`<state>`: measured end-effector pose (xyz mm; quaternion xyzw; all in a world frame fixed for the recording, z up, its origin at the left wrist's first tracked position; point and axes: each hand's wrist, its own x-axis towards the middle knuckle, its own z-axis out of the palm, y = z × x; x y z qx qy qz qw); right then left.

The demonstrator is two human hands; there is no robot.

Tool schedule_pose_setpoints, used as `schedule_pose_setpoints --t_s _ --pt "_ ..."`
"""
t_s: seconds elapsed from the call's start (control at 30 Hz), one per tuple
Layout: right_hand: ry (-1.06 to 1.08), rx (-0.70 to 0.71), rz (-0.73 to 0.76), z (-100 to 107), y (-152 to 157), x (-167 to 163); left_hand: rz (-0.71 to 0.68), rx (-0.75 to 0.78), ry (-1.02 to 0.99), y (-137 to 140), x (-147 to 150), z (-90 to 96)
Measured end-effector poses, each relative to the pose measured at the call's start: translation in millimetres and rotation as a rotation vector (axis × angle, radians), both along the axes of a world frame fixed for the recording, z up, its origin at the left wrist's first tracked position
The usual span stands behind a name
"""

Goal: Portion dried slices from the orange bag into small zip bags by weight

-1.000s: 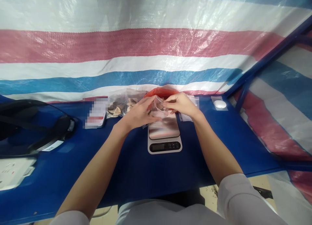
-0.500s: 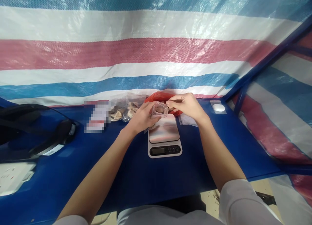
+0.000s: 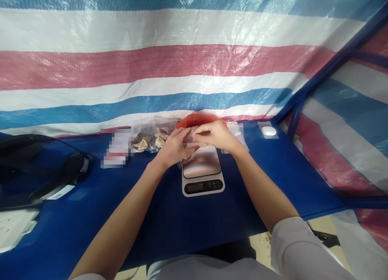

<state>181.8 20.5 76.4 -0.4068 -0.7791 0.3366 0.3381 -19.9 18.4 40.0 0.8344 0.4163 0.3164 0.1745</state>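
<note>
While left fingers (image 3: 181,135) grip the small clear plastic bag (image 3: 188,139), its mouth is best steadied beside the right fingers (image 3: 202,128), whose hold I cannot tell.

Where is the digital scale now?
In the head view, the digital scale sits just right of centre on the table, in front of the red bag.

Glare flecks the striped sheeting (image 3: 194,62); the blue table (image 3: 188,219) lies dim; edges stretch.
</note>
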Motion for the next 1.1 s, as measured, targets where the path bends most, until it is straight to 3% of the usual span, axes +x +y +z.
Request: schedule_pose_setpoints --t_s 0.17,0.4,0.63,0.73,0.87,0.97,1.1 --pt "0.210 -0.111 0.063 -0.2 4.7 17.1 0.023 -0.110 0.043 0.8 -9.4 8.5" --pt "0.284 -0.089 0.009 -1.5 7.7 26.1 0.061 -0.302 0.052 3.7 -25.5 24.6" --pt "0.367 -0.098 -0.019 -20.6 14.7 24.7 0.083 -0.439 -0.110 6.8 -35.6 19.6" --pt "0.412 -0.147 -0.061 -25.4 20.4 24.7 0.167 -0.387 -0.131 7.8 -29.6 21.2" --pt "0.597 -0.293 -0.155 -25.0 31.6 24.3 0.243 -0.170 -0.032 15.7 -20.4 28.8" --pt "0.709 -0.344 -0.234 -23.3 40.9 22.2 0.224 -0.014 0.100 24.5 -15.1 35.7" --pt "0.761 -0.339 -0.323 -24.7 51.3 17.8 0.153 0.085 0.222 33.3 -8.4 42.0"
